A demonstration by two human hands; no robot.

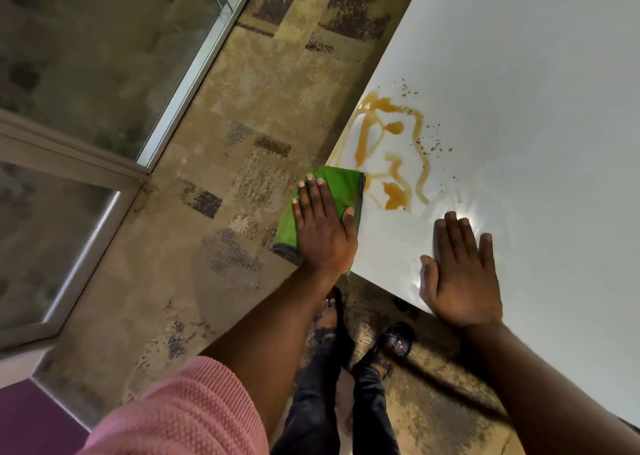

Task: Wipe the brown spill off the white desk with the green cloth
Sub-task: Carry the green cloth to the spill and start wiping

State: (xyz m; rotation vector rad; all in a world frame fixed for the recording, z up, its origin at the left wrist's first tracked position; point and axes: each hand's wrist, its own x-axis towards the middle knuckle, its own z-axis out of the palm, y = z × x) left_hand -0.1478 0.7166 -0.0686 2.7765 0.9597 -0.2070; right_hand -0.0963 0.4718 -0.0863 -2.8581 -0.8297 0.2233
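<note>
A brown spill [393,149] of streaks and small puddles lies near the left edge of the white desk [519,91], with dark specks scattered around it. A folded green cloth [341,184] sits at the desk's left edge, partly hanging over it, just left of the spill's lower puddle. My left hand [323,224] lies flat on the cloth, fingers spread, pressing it down. To the right, my right hand [459,269] rests flat on the bare desk near its front edge, fingers apart and holding nothing.
Below the desk's front edge are my legs in dark trousers and sandals [398,342] on a mottled tan floor [225,195]. A glass partition with a metal frame [194,70] runs along the left. A pink sleeve [183,416] covers my left upper arm.
</note>
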